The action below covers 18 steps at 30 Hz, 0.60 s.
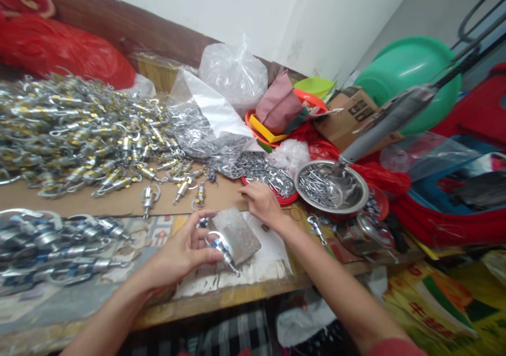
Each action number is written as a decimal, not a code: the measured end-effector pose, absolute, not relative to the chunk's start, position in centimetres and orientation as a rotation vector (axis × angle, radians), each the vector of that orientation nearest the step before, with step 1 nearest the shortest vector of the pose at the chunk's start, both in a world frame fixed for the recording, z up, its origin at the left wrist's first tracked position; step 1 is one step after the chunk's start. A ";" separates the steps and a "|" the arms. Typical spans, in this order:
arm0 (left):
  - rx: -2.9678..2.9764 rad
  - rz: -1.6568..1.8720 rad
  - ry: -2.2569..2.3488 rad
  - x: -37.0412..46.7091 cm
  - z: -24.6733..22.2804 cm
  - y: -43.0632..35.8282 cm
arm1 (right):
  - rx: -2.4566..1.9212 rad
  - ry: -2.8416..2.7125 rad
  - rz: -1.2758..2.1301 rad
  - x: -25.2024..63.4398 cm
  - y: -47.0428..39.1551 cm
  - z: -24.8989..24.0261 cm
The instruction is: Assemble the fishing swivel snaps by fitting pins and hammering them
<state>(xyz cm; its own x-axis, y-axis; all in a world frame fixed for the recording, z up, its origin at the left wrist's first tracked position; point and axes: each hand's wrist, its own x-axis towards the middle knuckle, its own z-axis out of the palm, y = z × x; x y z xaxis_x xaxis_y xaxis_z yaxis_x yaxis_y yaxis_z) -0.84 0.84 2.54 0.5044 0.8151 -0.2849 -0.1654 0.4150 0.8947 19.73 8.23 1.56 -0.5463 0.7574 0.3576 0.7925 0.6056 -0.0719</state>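
My left hand [190, 253] pinches a small silver and blue metal fitting [222, 249] with a curved hook, at the left edge of a grey metal block [236, 235]. The block rests on whitish paper near the table's front edge. Beyond the block, my right hand [260, 200] reaches toward a red tray [288, 199] of small metal pins. Its fingers are bent, and what its fingertips hold, if anything, is too small to tell.
A large heap of silver and yellow fittings [79, 129] covers the back left. Blue and silver fittings [51, 248] lie at the front left. A steel bowl [363, 200] of pins stands at right, beneath a grey metal shaft [389, 121].
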 end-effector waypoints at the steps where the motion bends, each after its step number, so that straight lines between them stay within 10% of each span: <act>1: 0.932 0.733 0.817 -0.9 2.3 0.9 | -1.255 -2.439 -0.122 19.5 7.1 1.9; 18: 0.972 0.785 0.844 -0.9 1.5 0.9 | -1.332 -2.268 0.046 14.5 -3.7 2.5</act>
